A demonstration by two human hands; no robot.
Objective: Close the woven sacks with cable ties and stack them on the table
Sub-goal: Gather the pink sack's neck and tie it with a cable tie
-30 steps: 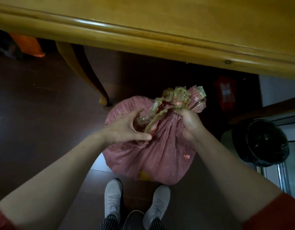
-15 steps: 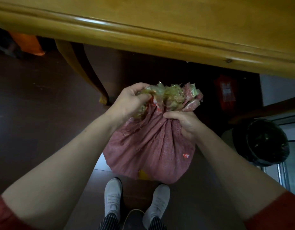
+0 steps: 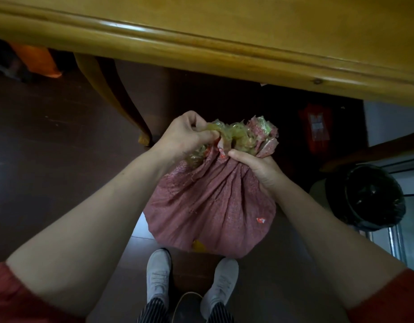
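Left hand (image 3: 185, 134) is now up off the woven sack's (image 3: 213, 206) flank, pinching the bunched mouth (image 3: 243, 136) at its 9 o'clock. Right hand (image 3: 255, 166) is still gripping the neck at 5 o'clock. Sack is sitting on the floor (image 3: 50, 159), 12 o'clock of the shoes (image 3: 158, 273), below the table (image 3: 201, 43) edge. Gathering nearly done, I'd say; no cable tie showing.

The sack (image 3: 213, 206) stands on the floor (image 3: 50, 159) before the table (image 3: 224, 43), bin (image 3: 364, 197) at its right.
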